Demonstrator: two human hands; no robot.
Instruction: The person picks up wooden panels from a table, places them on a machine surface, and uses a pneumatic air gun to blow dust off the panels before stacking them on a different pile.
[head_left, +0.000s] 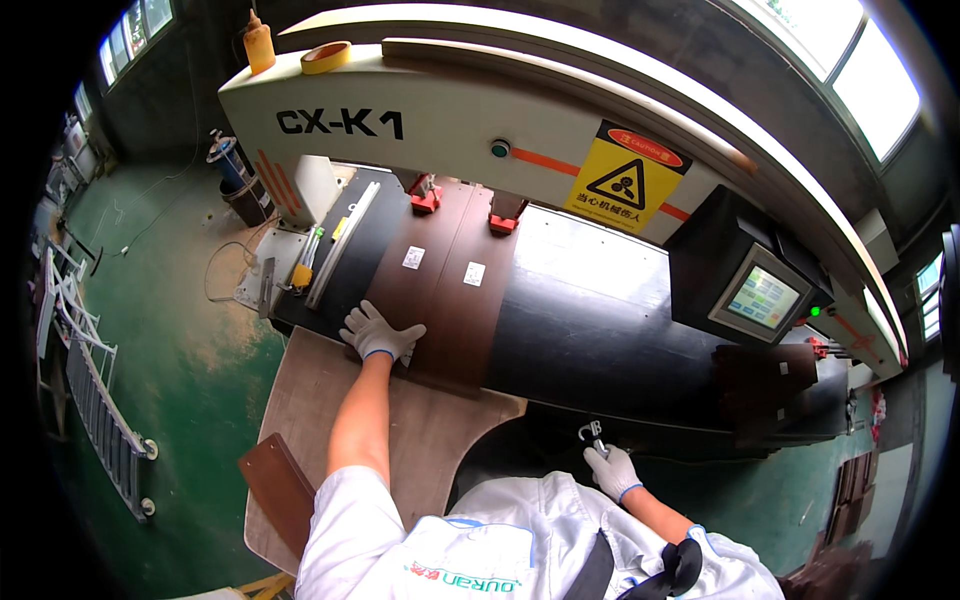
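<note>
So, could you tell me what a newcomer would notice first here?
Probably the yellow warning sign on the machine's pale beam, top centre. Below it, the gloved left hand lies flat on a brown panel on the black bed. The right hand holds a metal handle.

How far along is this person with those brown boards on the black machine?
Done: two brown panels lie on the black bed under red clamps. In hand: left hand flat on the left panel, right hand on a metal handle. Left: another board waits by the floor.
</note>
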